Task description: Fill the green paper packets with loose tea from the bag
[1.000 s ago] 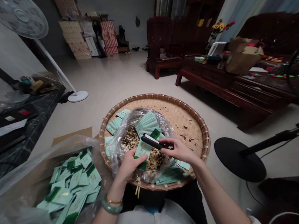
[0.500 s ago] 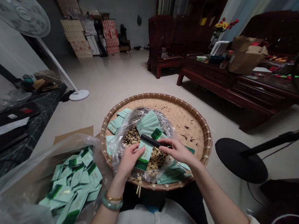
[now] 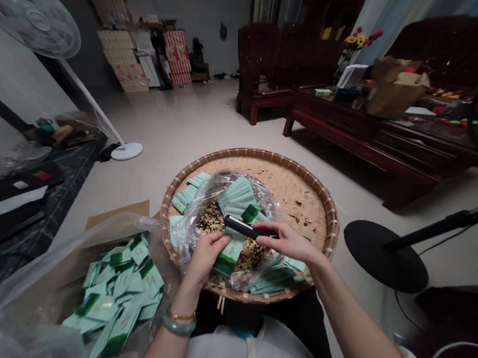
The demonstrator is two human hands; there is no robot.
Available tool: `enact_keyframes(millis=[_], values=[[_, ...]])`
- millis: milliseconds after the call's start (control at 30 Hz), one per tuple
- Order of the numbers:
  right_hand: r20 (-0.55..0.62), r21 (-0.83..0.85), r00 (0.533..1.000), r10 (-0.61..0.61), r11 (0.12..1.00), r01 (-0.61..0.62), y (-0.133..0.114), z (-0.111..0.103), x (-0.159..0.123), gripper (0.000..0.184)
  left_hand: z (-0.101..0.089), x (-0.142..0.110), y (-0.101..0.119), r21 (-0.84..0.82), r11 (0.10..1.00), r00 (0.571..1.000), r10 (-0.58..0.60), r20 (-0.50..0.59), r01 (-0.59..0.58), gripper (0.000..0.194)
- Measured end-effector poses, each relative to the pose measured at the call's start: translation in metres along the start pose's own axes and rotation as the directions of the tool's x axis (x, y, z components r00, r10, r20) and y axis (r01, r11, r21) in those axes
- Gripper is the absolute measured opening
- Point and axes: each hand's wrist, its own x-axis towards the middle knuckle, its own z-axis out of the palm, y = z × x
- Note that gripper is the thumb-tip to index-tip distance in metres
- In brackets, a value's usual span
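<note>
— So, what is held, and where?
— Left grip (image 3: 207, 251): pinching a green packet (image 3: 230, 252) above the woven tray (image 3: 293, 175). Right grip (image 3: 286, 240): closed around a black tool (image 3: 243, 228), positioned at the packet's upper end.

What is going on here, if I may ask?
A person's left hand holds a green packet, while the right hand holds a black handheld tool across its upper end. Beneath, an open plastic bag of flaky mix sits on a round woven tray, with packets around it. To the left, another bag holds piled packets.
</note>
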Motion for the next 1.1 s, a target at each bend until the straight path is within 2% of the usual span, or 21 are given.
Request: enact_keyframes(millis=[167, 400, 567, 767, 900, 1000, 1100], values=[[-0.073, -0.180, 0.993, -0.087, 0.981, 0.073, -0.004, 0.007, 0.004, 0.035, 0.000, -0.001, 0.000, 0.031, 0.999, 0.998, -0.029, 0.053, 0.028, 0.034], [-0.084, -0.178, 0.989, -0.118, 0.979, 0.102, 0.001, 0.013, 0.006, 0.030, 0.000, 0.004, 0.009, -0.124, 0.990, 0.998, -0.065, -0.020, 0.062, 0.059], [-0.050, -0.179, 0.991, -0.126, 0.977, 0.115, -0.005, 0.015, 0.004, 0.028, 0.007, 0.010, 0.010, -0.211, 0.978, 0.998, -0.008, -0.056, -0.004, 0.050], [0.012, -0.272, 0.986, -0.165, 0.949, 0.162, -0.005, 0.022, 0.009, 0.031, 0.012, 0.008, 0.006, -0.200, 0.979, 0.999, 0.020, -0.046, -0.029, 0.047], [-0.017, -0.259, 0.988, -0.153, 0.955, 0.143, 0.002, 0.027, 0.014, 0.029, 0.009, 0.006, 0.007, -0.140, 0.990, 1.000, -0.007, 0.011, 0.008, 0.046], [-0.065, -0.193, 0.991, -0.117, 0.976, 0.102, 0.003, 0.029, 0.015, 0.029, 0.004, 0.005, 0.006, -0.001, 1.000, 0.996, 0.000, 0.087, 0.000, 0.038], [-0.061, -0.096, 0.996, -0.067, 0.994, 0.061, 0.002, 0.030, 0.013, 0.032, -0.002, 0.005, 0.002, 0.137, 0.989, 0.997, 0.046, 0.055, -0.053, 0.034]])
